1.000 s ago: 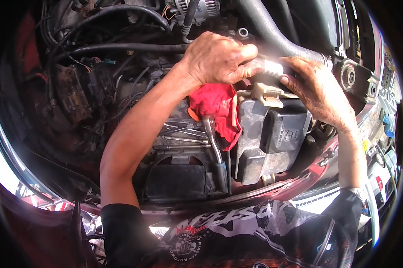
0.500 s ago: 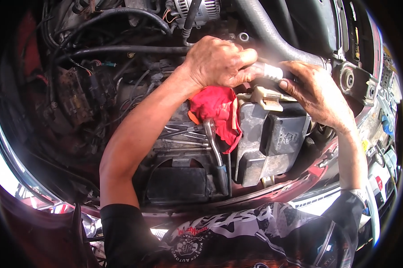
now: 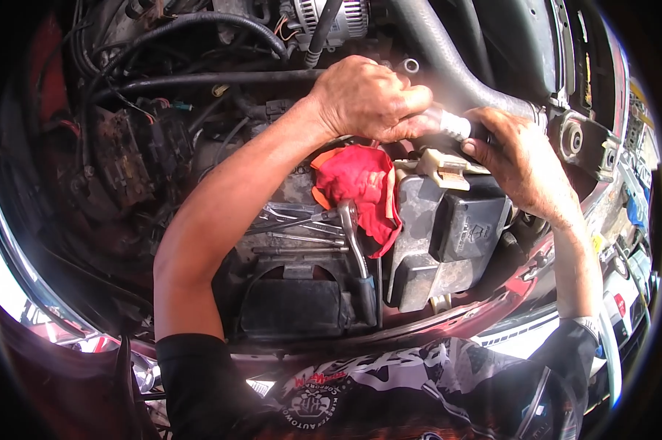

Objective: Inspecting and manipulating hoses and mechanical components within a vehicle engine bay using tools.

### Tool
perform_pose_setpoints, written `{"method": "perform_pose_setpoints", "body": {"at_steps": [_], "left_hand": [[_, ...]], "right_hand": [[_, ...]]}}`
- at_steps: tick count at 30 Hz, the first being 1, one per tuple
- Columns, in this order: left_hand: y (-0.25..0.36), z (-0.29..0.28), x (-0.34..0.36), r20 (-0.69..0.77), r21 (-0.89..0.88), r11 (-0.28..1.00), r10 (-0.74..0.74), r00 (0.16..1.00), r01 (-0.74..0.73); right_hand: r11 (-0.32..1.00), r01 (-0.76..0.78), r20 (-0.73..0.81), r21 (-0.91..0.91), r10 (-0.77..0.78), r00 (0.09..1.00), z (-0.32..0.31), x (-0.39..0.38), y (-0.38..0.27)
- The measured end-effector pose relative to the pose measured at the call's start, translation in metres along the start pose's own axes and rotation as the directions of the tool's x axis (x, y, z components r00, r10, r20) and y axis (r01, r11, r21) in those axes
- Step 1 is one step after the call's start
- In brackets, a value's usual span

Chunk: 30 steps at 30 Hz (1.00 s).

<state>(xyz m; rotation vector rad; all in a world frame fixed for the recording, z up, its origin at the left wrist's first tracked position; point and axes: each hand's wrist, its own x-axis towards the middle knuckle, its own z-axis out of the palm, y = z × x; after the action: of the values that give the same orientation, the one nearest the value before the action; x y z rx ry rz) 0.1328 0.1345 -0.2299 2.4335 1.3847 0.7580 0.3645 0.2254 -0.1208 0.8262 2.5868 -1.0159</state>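
Both fists meet over the engine bay around a pale, ribbed cylindrical part (image 3: 454, 125) with a dark right end. My left hand (image 3: 371, 99) is closed on its left end, fingers curled. Thumb and fingers of my right hand (image 3: 513, 150) wrap around the dark end. Glare and the fingers hide the rest of the part, so its kind is unclear. Just below my left hand lies a crumpled red cloth (image 3: 356, 180), and under my right hand is a black fuse-box-like housing (image 3: 448, 235) with a cream plastic clip (image 3: 446, 167).
A ratchet (image 3: 356, 246) leans against the red cloth. Several slim metal tools (image 3: 301, 242) lie beside it, above a black box (image 3: 292, 302). A thick grey hose (image 3: 444, 59) runs past both hands, with an alternator (image 3: 331, 22) at the far side.
Both hands have shifted slightly right with the ribbed part, which now tilts down more to the right. The grip of each hand looks the same.
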Motion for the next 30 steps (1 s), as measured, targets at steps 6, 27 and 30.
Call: {"method": "perform_pose_setpoints", "body": {"at_steps": [6, 27, 30], "left_hand": [[0.0, 0.001, -0.001, -0.032, 0.013, 1.0, 0.021, 0.999, -0.02], [0.004, 0.005, -0.005, -0.088, -0.116, 0.992, -0.058, 0.994, 0.048], [0.016, 0.009, -0.013, -0.232, -0.154, 0.975, -0.195, 0.953, 0.162]], "right_hand": [[0.993, -0.074, 0.043, 0.09, 0.071, 0.997, -0.009, 0.008, -0.013], [0.987, 0.095, 0.079, 0.133, -0.106, 0.991, 0.018, 0.044, -0.016], [0.988, 0.089, 0.078, 0.125, -0.099, 0.992, 0.02, 0.043, -0.017]]}}
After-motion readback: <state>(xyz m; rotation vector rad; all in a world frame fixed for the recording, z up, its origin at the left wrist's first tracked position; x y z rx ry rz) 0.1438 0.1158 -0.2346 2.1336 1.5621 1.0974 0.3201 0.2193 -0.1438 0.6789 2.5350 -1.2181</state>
